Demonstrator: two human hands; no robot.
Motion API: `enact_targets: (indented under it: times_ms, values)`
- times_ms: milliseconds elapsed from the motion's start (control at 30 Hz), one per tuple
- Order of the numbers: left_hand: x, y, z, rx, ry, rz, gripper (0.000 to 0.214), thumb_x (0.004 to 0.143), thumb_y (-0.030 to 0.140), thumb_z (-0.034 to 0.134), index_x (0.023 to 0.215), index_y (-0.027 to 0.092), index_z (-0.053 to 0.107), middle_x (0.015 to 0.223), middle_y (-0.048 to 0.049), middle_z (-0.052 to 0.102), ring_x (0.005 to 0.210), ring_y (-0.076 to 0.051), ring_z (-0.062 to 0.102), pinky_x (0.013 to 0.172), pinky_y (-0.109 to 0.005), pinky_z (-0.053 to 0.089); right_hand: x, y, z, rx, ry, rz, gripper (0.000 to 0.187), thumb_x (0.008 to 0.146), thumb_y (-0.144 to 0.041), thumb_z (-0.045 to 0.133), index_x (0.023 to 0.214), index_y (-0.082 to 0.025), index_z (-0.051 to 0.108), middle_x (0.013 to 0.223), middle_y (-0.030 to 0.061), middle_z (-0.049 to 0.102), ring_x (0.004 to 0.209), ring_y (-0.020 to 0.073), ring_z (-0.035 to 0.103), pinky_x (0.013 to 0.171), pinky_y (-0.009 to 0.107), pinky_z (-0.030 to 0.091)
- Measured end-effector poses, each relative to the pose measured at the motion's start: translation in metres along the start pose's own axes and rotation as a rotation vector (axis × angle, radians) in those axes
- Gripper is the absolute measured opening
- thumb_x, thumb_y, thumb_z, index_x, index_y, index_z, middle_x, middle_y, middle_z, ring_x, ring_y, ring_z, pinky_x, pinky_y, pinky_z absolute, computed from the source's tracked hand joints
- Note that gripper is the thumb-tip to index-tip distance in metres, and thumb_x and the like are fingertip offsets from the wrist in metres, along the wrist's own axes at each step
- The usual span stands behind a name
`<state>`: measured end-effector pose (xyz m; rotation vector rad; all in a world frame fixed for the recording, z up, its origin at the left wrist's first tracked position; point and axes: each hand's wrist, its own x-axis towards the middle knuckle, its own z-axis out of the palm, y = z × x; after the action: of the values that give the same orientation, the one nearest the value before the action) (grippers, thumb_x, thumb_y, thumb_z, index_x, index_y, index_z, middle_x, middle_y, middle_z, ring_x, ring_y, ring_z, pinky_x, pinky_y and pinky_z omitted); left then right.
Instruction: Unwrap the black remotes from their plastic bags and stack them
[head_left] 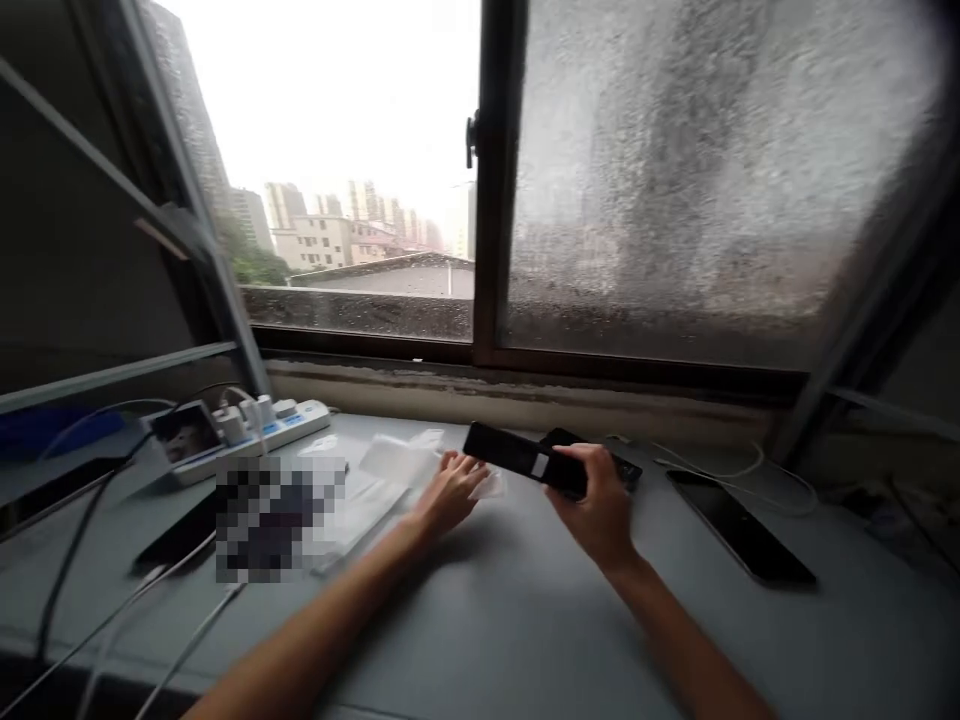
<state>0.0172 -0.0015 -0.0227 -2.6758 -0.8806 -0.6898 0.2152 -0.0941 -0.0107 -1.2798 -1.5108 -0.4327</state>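
Note:
My right hand [600,510] grips one end of a long, flat black object [502,450] with a small white label on it. I cannot tell exactly what it is. It is held tilted above the desk, its far end reaching over toward the fingers of my left hand. My left hand [450,495] has its fingers bent around a thin clear plastic wrapper [491,485], part of which sticks out past the fingertips. More translucent plastic [394,460] lies just left of that hand. Behind my right hand, another dark object [562,437] rests on the desk, partly hidden.
A black phone [742,527] lies on the grey desk [480,640] at right, near a white cable [780,500]. On the left are a white power strip [311,417] with plugs, a dark slab [180,535], cables and a blurred-out patch. Behind the desk is a window [480,345].

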Motion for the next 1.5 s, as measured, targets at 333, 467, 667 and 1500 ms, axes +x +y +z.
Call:
enact_targets:
  times_ms: [333, 467, 667, 1500]
  values:
    - [-0.003, -0.006, 0.009, -0.002, -0.032, -0.080, 0.016, 0.085, 0.014, 0.044, 0.092, 0.017, 0.058, 0.104, -0.0080, 0.056, 0.092, -0.019, 0.053, 0.084, -0.032, 0.040, -0.011, 0.015, 0.001, -0.144, 0.086, -0.015, 0.020, 0.079, -0.035, 0.055, 0.094, -0.022, 0.055, 0.093, 0.0071, 0.059, 0.085, 0.0217, 0.055, 0.071, 0.033, 0.045]
    - [-0.006, -0.001, 0.008, -0.011, -0.020, -0.020, 0.022, 0.082, 0.008, 0.044, 0.095, 0.019, 0.058, 0.101, -0.0065, 0.055, 0.095, -0.018, 0.051, 0.087, -0.030, 0.039, -0.013, 0.019, 0.004, -0.137, 0.070, 0.026, 0.025, 0.077, -0.038, 0.056, 0.096, -0.021, 0.055, 0.093, 0.0080, 0.058, 0.087, 0.0235, 0.055, 0.073, 0.035, 0.045]
    - [-0.011, -0.001, 0.007, -0.053, 0.005, -0.035, 0.015, 0.080, 0.016, 0.054, 0.091, 0.021, 0.062, 0.106, -0.0067, 0.053, 0.101, -0.020, 0.050, 0.094, -0.036, 0.035, -0.019, 0.024, 0.006, -0.132, -0.051, 0.071, 0.028, 0.076, -0.038, 0.055, 0.099, -0.023, 0.056, 0.098, 0.0055, 0.060, 0.092, 0.0231, 0.057, 0.067, 0.031, 0.046]
    - [-0.011, -0.009, -0.008, -0.052, 0.366, -0.120, 0.024, 0.078, 0.002, 0.047, 0.088, 0.020, 0.060, 0.098, -0.0061, 0.059, 0.095, -0.018, 0.055, 0.087, -0.036, 0.041, -0.005, 0.010, -0.001, 0.015, -0.334, 0.165, 0.036, 0.084, -0.046, 0.044, 0.111, -0.024, 0.056, 0.094, 0.0072, 0.068, 0.081, 0.0241, 0.065, 0.061, 0.031, 0.047]
